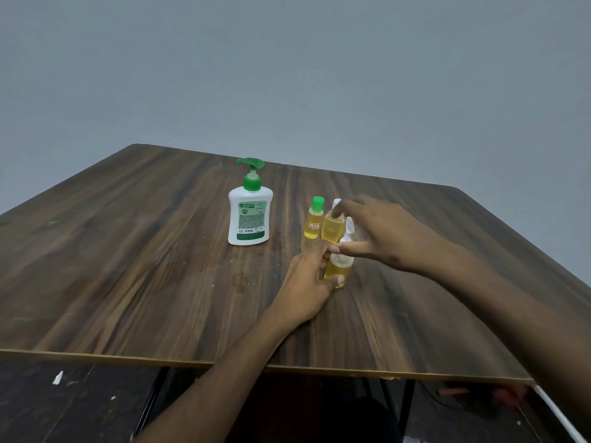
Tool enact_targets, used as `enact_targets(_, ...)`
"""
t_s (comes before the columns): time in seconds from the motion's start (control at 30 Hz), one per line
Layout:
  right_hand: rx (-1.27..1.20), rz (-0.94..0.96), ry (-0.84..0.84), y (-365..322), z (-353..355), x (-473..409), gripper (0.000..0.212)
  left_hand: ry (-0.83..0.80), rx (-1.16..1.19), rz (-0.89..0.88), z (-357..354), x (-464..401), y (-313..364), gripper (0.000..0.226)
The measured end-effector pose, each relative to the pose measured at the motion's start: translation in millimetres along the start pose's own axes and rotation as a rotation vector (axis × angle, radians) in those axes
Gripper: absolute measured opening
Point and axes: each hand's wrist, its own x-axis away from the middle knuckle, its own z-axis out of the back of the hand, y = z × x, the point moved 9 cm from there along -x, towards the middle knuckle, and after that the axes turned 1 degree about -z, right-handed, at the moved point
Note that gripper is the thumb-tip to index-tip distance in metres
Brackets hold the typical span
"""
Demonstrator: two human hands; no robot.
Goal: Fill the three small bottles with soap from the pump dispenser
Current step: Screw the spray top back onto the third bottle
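Note:
A white pump dispenser point(250, 215) with a green pump head stands upright mid-table. To its right stand three small clear bottles of yellow soap. The green-capped bottle point(313, 222) stands free. Just right of it, the white-capped bottle point(333, 230) stands behind my fingers. The nearest bottle point(339, 269) is gripped around its body by my left hand point(307, 284). My right hand point(380, 235) hovers over the nearest bottle's white top, fingers spread and blurred; whether it touches the cap I cannot tell.
The wooden table point(160, 266) has a small wet stain point(240, 282) in front of the dispenser. Its near edge runs across the lower view, with dark floor below. A grey wall stands behind the table.

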Motion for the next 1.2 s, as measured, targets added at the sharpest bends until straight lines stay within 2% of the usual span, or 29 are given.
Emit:
enact_targets(0.1,-0.055,0.145,-0.121,-11,-2,-2,0.035,0.002,-0.009,-0.018,0,-1,1,0.039)
enact_targets(0.27,0.036,0.138,-0.170,-11,-12,-11,0.013,0.001,-0.001,-0.023,-1,0,3,0.043)
enact_targets(0.3,0.074,0.129,-0.160,-9,-11,-12,0.013,0.003,-0.004,-0.023,-1,-1,2,0.041)
enact_targets(0.47,0.283,0.040,-0.099,-6,-16,-11,0.046,0.020,0.009,-0.021,0,-1,0,0.045)
enact_targets(0.57,0.252,0.029,-0.077,-5,-11,-15,0.056,0.019,0.025,-0.012,0,0,0,0.049)
enact_targets(0.6,0.174,0.043,-0.102,-6,-9,-15,0.053,0.017,0.022,-0.011,0,0,0,0.047)
enact_targets(0.7,-0.020,0.138,-0.234,-17,-10,-12,0.023,0.022,0.026,-0.019,0,-1,0,0.040)
enact_targets(0.83,0.014,0.106,-0.204,-17,-11,-10,0.010,0.020,0.019,-0.009,-1,-1,-1,0.041)
enact_targets(0.97,0.175,-0.063,-0.053,-13,-11,-8,0.036,0.043,0.018,-0.011,1,0,0,0.041)
enact_targets(1.1,0.191,-0.171,-0.012,-9,-11,-8,0.041,0.040,0.029,-0.002,2,1,1,0.043)
enact_targets(1.2,-0.003,-0.107,-0.079,-9,-11,-9,0.033,0.059,0.028,-0.006,4,1,1,0.041)
